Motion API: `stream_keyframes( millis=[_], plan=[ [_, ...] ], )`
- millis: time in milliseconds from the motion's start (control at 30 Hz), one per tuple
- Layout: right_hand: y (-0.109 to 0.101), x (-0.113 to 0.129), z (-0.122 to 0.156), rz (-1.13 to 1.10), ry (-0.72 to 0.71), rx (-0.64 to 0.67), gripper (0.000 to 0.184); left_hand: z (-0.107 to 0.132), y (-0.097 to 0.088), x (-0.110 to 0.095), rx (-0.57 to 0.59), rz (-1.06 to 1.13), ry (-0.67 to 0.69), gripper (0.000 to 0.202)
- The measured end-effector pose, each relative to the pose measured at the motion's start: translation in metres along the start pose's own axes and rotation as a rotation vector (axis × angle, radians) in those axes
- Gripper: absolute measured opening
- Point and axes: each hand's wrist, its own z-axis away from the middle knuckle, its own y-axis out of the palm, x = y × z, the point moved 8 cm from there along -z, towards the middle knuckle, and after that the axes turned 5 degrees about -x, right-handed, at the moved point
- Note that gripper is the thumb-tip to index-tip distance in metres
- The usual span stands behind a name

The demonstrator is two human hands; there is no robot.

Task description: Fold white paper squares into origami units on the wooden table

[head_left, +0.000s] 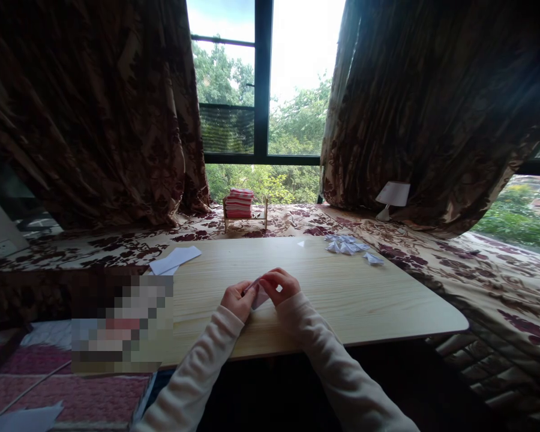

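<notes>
Both of my hands meet over the middle of a light wooden table (369, 300). My left hand (236, 299) and my right hand (279, 284) pinch a small folded piece of pale pink paper (260, 296) between their fingertips, just above the tabletop. Most of the paper is hidden behind my fingers. Both arms wear cream long sleeves.
White paper sheets (174, 260) lie at the table's far left. A heap of small folded paper pieces (347, 245) sits at the far right, one scrap (301, 243) near it. A tiny wooden chair with a striped cushion (240, 206) and a small white lamp (390, 197) stand on the floral sill.
</notes>
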Motion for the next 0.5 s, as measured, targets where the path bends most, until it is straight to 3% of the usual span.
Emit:
stream_keyframes(
  millis=[267, 500],
  plan=[
    [-0.001, -0.002, 0.0, 0.015, 0.025, -0.009, 0.009, 0.002, 0.003, -0.003, 0.036, -0.007, 0.006, 0.031],
    [0.001, -0.008, 0.0, 0.004, 0.029, -0.017, 0.008, -0.001, 0.003, 0.007, 0.001, -0.018, 0.017, 0.03]
  ],
)
